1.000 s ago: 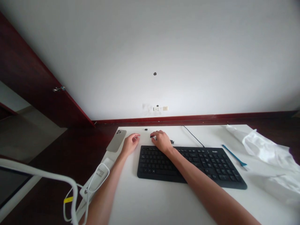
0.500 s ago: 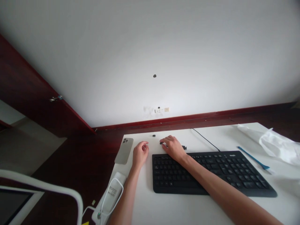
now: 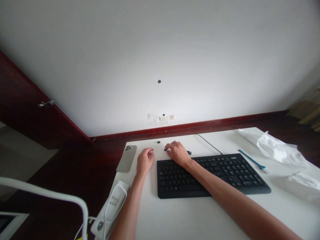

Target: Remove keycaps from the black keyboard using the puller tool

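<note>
right hand (image 3: 177,154) just past a black keyboard (image 3: 212,175)

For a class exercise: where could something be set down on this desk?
Free: desk behind the keyboard, between cable and white plastic; desk in front of it, beside left forearm. Crowded: around left hand, right hand, phone.

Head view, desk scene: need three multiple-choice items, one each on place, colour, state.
1. Where is the left hand relative to the keyboard?
A on the keys
B left of them
C right of them

2. Colour of the slim tool right of the keyboard?
A blue
B red
C yellow

3. How does the phone lie?
A screen up
B upright on edge
C camera side up

1 B: the hand sits off the keyboard's left edge.
2 A: the tool shows blue on the white desk.
3 C: its camera lenses face up.
</note>
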The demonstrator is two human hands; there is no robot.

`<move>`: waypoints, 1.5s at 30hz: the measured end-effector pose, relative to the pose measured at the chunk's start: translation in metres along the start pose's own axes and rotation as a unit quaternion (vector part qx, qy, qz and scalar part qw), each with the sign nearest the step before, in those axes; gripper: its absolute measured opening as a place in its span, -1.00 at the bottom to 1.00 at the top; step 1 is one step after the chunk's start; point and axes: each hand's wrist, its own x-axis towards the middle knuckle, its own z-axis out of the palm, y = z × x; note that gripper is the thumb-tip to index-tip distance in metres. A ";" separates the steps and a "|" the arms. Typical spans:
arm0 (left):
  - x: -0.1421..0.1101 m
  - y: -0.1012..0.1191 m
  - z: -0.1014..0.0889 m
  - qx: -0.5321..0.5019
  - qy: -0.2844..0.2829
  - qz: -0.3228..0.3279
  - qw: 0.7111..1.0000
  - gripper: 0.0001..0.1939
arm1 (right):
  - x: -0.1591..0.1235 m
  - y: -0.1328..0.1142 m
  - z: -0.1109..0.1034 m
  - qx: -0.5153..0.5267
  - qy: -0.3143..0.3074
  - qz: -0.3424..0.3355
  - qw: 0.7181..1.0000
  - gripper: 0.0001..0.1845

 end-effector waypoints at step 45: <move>0.077 0.007 0.021 0.048 -0.084 -0.034 0.995 -0.83 | 0.067 0.042 0.038 0.137 0.041 0.075 0.987 -0.71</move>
